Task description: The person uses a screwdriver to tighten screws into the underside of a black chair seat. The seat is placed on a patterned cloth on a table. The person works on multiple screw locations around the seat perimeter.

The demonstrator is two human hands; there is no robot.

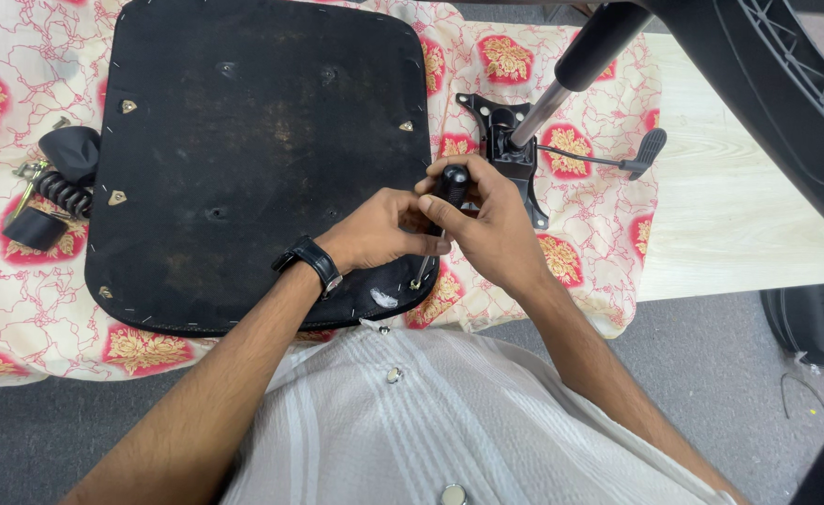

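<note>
A flowered cloth [19,309] covers the bench, with an upturned black seat [244,159] lying on it. At the seat's five o'clock corner, the left hand [379,229] and right hand [487,220] both close on a black-handled screwdriver [449,187], its tip [416,281] at the edge. This looks like screw-driving, calling next for steady downward pressure.

We are seeing a black-handled screwdriver [442,210] standing near upright, handle up, metal tip pointing down at the near right edge of the upturned black seat pad [244,150], lying flat on floral cloth

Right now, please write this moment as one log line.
left hand: holds screwdriver | right hand: holds screwdriver | tip: at seat base edge | mechanism: beside
</note>
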